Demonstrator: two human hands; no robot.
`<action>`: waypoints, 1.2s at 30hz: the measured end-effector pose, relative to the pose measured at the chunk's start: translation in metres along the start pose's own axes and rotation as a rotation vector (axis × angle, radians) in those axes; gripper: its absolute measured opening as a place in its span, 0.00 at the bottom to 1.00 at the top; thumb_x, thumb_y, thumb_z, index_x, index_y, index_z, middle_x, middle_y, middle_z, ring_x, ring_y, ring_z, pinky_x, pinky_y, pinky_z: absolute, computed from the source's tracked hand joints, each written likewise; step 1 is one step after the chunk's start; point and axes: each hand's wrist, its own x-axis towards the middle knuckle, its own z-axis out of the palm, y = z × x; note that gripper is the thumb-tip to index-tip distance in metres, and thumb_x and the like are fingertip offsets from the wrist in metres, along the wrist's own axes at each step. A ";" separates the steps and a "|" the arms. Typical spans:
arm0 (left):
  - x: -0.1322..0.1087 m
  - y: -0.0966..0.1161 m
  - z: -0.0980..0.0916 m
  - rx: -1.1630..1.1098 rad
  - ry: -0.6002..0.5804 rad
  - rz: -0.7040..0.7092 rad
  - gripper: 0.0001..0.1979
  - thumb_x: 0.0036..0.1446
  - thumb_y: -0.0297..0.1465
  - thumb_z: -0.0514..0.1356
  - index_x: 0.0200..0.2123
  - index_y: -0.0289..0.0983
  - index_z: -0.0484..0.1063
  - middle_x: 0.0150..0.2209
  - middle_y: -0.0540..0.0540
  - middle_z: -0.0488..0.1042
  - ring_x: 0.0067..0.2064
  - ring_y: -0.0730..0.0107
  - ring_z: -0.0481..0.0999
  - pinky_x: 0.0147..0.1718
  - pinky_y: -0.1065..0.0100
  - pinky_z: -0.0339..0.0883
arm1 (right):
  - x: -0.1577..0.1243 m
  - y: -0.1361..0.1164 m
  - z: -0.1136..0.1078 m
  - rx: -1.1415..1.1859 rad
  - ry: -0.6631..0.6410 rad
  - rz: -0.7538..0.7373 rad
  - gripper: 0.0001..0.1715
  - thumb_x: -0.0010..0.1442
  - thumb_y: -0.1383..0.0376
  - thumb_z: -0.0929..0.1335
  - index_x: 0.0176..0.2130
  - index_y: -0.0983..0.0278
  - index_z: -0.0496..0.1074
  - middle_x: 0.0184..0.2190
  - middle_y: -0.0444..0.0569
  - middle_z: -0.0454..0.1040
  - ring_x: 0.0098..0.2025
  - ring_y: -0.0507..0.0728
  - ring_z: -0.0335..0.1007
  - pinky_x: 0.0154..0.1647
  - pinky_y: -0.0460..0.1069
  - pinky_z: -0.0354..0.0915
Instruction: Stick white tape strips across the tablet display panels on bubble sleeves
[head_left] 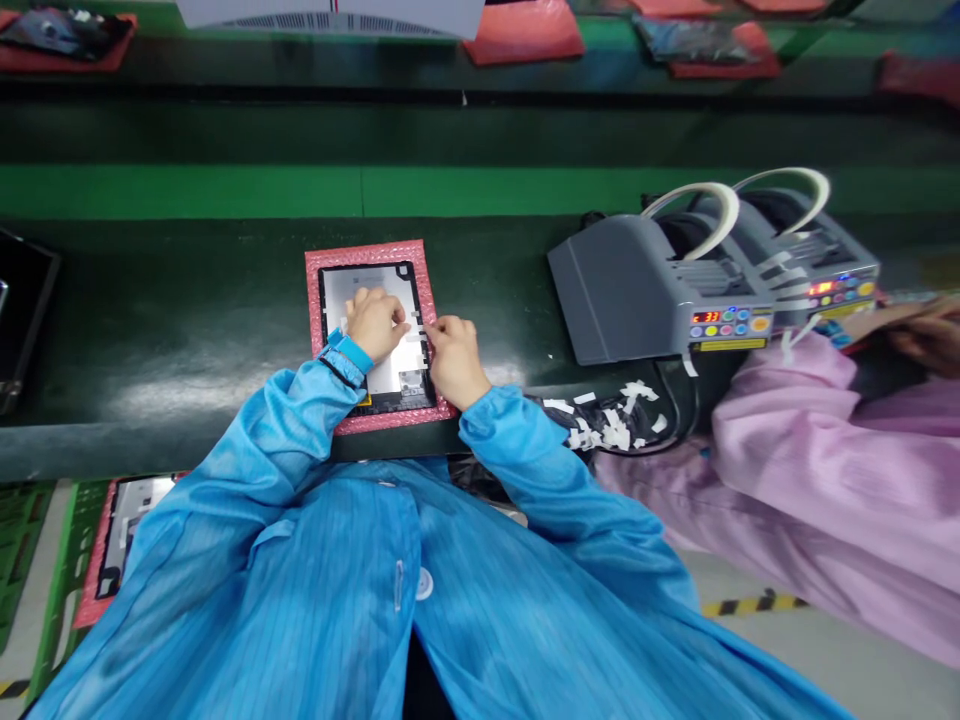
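Observation:
A flat tablet-sized screen panel [386, 372] with a black frame and a silvery back lies on pink bubble wrap [322, 257] on the dark bench. My left hand [373, 322], with a blue strap [348, 352] at the wrist, rests over the middle of the panel. Its fingers are curled, thumb and forefinger close together near small white tabs. At the panel's right edge is my right hand [457, 362], fingers bent in and tips against the border. Anything pinched in either hand is too small to make out.
Two grey tape dispensers [637, 290] [817, 250] with lit displays stand to the right. White tape scraps [615, 430] cling near the bench edge. A co-worker's pink sleeve [810, 420] is at far right. Another panel [131, 520] lies lower left; a black-framed object [26, 310] sits at left.

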 end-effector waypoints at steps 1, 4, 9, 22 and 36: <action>0.001 0.000 0.001 0.005 0.004 0.003 0.05 0.53 0.32 0.61 0.32 0.37 0.72 0.41 0.42 0.70 0.52 0.51 0.63 0.48 0.54 0.55 | -0.004 -0.004 0.002 -0.038 -0.018 -0.008 0.24 0.58 0.75 0.57 0.48 0.67 0.72 0.45 0.57 0.67 0.46 0.61 0.56 0.48 0.55 0.57; 0.002 -0.005 -0.004 0.024 0.004 0.010 0.08 0.52 0.34 0.61 0.34 0.37 0.73 0.42 0.42 0.70 0.52 0.51 0.63 0.48 0.54 0.56 | -0.008 -0.007 0.001 -0.108 -0.066 -0.028 0.25 0.59 0.73 0.56 0.53 0.69 0.69 0.50 0.60 0.66 0.49 0.62 0.56 0.47 0.55 0.58; -0.020 -0.053 -0.042 0.108 0.118 -0.154 0.12 0.57 0.35 0.55 0.41 0.37 0.72 0.44 0.40 0.71 0.51 0.54 0.65 0.51 0.57 0.58 | -0.005 0.011 -0.018 0.028 -0.079 0.003 0.25 0.57 0.74 0.57 0.51 0.71 0.70 0.44 0.60 0.72 0.45 0.60 0.65 0.49 0.54 0.61; -0.070 -0.060 -0.044 0.266 -0.015 -0.386 0.17 0.60 0.30 0.46 0.39 0.33 0.74 0.44 0.35 0.74 0.49 0.53 0.71 0.44 0.57 0.64 | 0.025 -0.023 -0.020 -0.046 -0.282 0.279 0.11 0.59 0.69 0.62 0.37 0.69 0.74 0.36 0.58 0.78 0.40 0.58 0.75 0.39 0.46 0.63; -0.095 -0.225 -0.128 0.477 0.175 -0.790 0.18 0.58 0.27 0.44 0.45 0.24 0.67 0.45 0.25 0.72 0.49 0.48 0.71 0.43 0.57 0.59 | 0.096 -0.203 0.068 0.261 -0.517 -0.061 0.13 0.58 0.70 0.61 0.33 0.67 0.74 0.27 0.54 0.77 0.30 0.55 0.75 0.36 0.47 0.66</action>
